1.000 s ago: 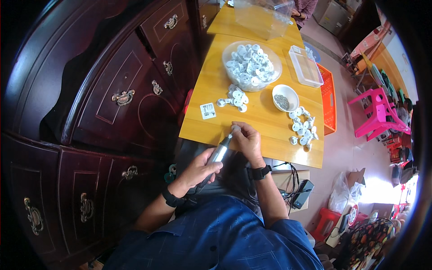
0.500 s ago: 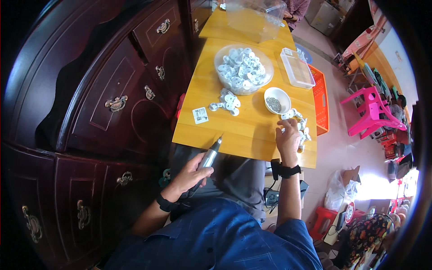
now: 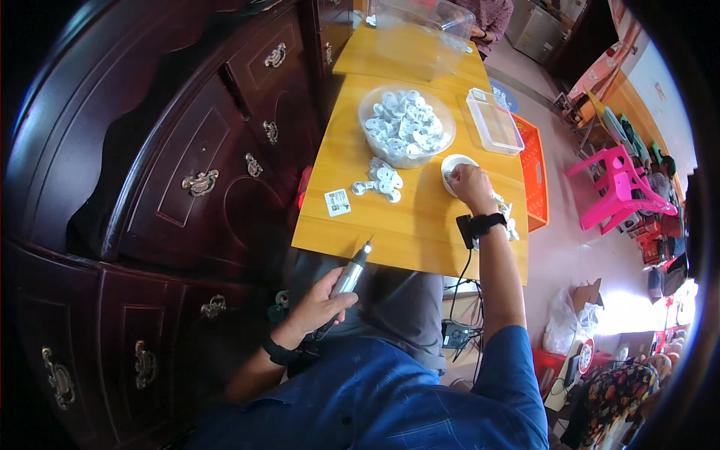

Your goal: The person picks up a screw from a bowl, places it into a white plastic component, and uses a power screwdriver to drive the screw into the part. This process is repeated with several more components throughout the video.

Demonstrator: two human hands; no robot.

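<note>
Left hand (image 3: pixel 321 306) wraps a metallic, cylindrical driver (image 3: pixel 347 280), near-left of the round white bowl (image 3: pixel 454 160). Right hand (image 3: pixel 472 187) — fingertips bunched, any hold indeterminable — has moved to the bowl from the discs (image 3: pixel 511 225) beside it.

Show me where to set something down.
The widest free patch of table lies between the label, the left pile of white pieces, the bowl and the front edge. A narrower strip runs left of the tub. The right side is crowded: the right hand is at the bowl, with a second pile beside it.

left hand (image 3: pixel 321 306) curled, right hand (image 3: pixel 473 187) stretched forward
</note>
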